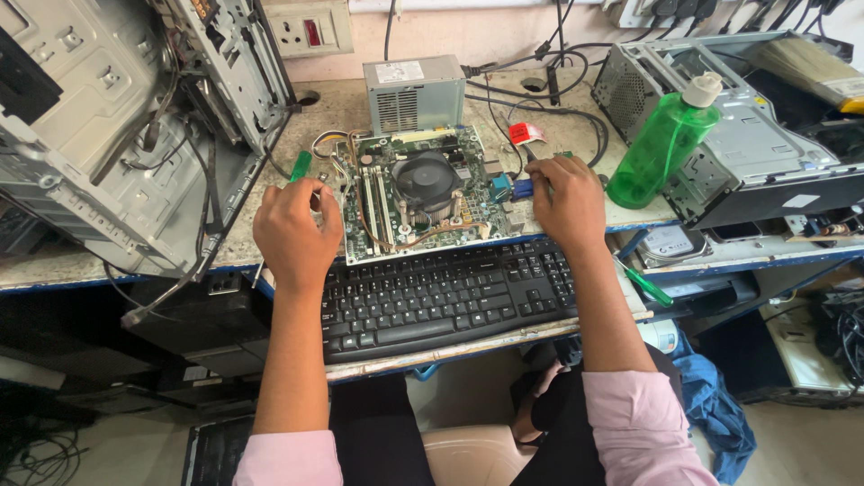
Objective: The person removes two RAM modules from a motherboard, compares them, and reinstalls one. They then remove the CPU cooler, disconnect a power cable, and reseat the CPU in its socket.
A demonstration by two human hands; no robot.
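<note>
Green circuit board (423, 193) with a black fan lies flat on the worn bench (576, 121), just behind a black keyboard (441, 292) — both hands rest at its edges. Left hand (295, 229) is curled around a green-handled screwdriver (301, 166) at the board's left side; right hand (567, 200) pinches a blue connector (523, 188) at its right edge. Grey power supply (414, 93) stands behind, an open computer case (135, 117) to the left, a green bottle (661, 144) to the right.

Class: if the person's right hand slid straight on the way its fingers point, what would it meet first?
Probably the red tag just beyond the right hand, near the motherboard's right edge; depth is unclear.
</note>
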